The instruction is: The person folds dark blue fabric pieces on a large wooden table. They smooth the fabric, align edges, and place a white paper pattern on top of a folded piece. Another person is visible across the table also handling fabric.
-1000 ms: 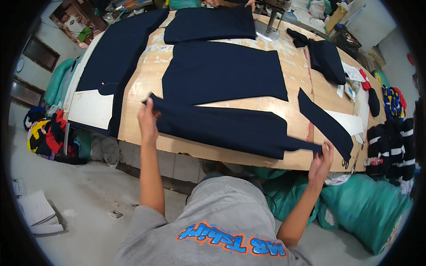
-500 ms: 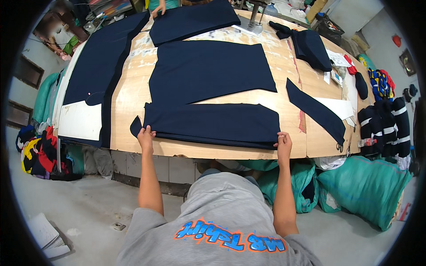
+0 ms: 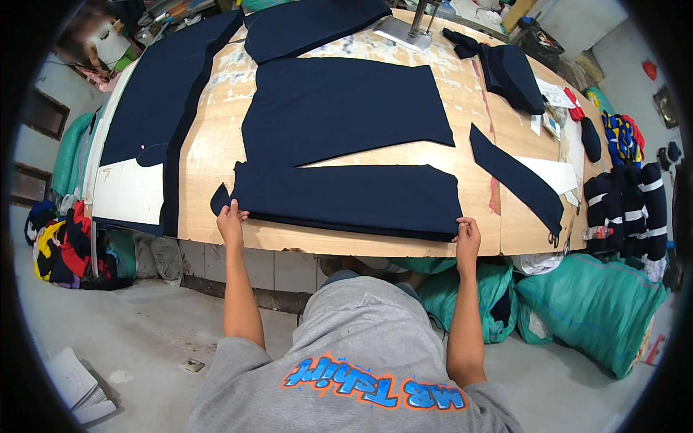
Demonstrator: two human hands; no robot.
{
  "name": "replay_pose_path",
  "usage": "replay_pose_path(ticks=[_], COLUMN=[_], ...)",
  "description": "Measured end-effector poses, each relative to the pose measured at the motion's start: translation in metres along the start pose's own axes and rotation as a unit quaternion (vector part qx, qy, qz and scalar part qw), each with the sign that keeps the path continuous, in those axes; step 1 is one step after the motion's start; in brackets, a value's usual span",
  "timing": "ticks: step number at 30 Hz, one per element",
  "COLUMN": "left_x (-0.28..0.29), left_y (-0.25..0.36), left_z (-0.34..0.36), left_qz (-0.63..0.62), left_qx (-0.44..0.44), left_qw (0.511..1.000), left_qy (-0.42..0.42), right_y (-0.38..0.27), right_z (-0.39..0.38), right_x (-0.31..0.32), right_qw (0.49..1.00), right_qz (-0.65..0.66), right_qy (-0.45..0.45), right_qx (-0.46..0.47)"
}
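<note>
A folded navy fabric panel (image 3: 346, 198) lies along the near edge of the wooden table (image 3: 195, 202). At its near left corner my left hand (image 3: 232, 222) pinches the edge of the cloth. My right hand (image 3: 468, 234) grips the near right corner between thumb and fingers. A small navy scrap (image 3: 220, 199) pokes out just beyond my left fingers. Behind the folded panel is a larger navy fabric piece (image 3: 346, 108), lying flat. To the right rests a narrow slanted navy strip (image 3: 516, 173).
A thick navy fabric stack (image 3: 159, 101) covers the table's left part, with a white pattern piece (image 3: 130, 193) on it. A metal-based cutting machine (image 3: 408, 32) stands at the far edge. Scissors (image 3: 554, 239) lie at the near right. Green sacks (image 3: 592, 303) sit below.
The near edge of the folded panel has straightened and lies smoother between my hands. My right hand has shifted slightly right. The other person's hand at the far edge is gone from view.
</note>
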State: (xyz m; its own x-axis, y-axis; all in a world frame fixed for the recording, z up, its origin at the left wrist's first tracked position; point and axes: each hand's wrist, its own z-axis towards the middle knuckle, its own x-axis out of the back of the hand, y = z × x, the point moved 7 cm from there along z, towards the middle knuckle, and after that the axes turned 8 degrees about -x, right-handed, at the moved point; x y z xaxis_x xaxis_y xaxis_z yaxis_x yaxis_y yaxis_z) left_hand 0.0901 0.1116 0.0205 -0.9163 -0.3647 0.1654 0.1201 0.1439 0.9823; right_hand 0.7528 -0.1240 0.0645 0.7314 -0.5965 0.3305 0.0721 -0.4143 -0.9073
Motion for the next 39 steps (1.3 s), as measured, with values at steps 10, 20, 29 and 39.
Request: replay_pose_path(ticks=[10, 20, 29, 39], left_x=[0.006, 0.022, 0.014, 0.022], left_y=[-0.006, 0.021, 0.016, 0.019], left_z=[-0.001, -0.002, 0.000, 0.002], left_qz=[0.156, 0.293, 0.364, 0.340], left_qx=[-0.037, -0.130, -0.127, -0.191], left_qw=[0.987, 0.946, 0.922, 0.921], left_qy=[-0.011, 0.043, 0.041, 0.016], right_y=[0.034, 0.016, 0.017, 0.030], right_z=[-0.009, -0.015, -0.014, -0.003], right_x=[-0.008, -0.013, -0.010, -0.001], right_qw=[0.995, 0.988, 0.975, 0.982], right_qz=[-0.092, -0.150, -0.206, -0.184], right_qy=[0.015, 0.023, 0.039, -0.003], right_qx=[-0.033, 0.002, 0.075, 0.053])
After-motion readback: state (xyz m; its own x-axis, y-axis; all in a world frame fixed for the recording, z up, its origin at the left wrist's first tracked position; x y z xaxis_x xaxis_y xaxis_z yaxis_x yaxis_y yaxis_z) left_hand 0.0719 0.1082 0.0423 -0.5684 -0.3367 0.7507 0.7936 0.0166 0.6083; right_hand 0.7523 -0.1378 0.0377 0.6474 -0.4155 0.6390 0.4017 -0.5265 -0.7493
